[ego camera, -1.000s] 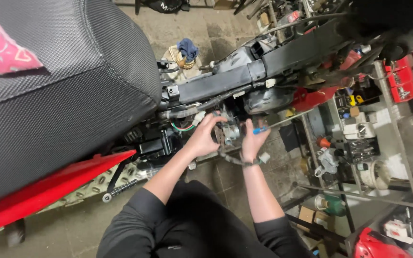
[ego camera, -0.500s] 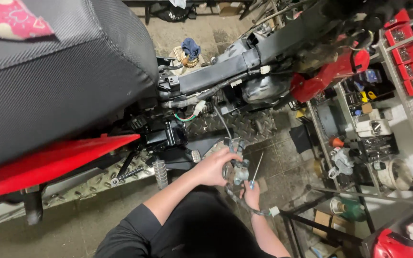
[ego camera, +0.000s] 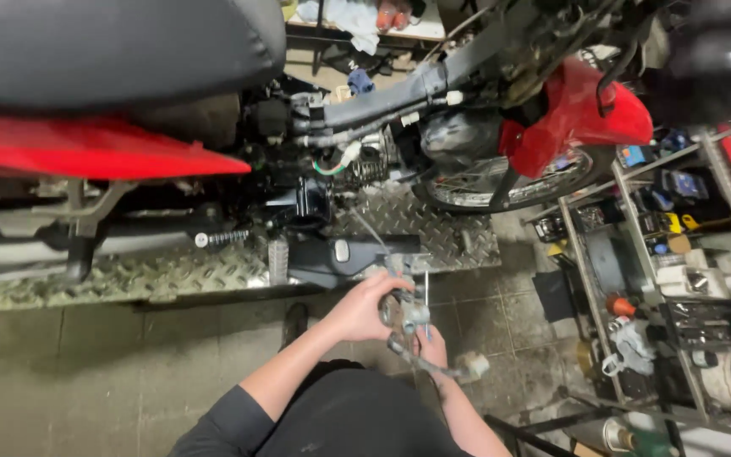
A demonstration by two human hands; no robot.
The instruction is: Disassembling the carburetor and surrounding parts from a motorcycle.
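Head view: both hands off bike, at lap. Left hand (ego camera: 364, 306) fingers wrapped round small metal engine part (ego camera: 405, 311), cable (ego camera: 433, 366) dangling. Right hand (ego camera: 435, 349) under it, grip unclear. Looks like bench-check stage; next needs steady turning.

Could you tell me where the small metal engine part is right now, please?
In the head view, low and centre: the metal part is held between the left hand and right hand, below the motorcycle, above the tiled floor.
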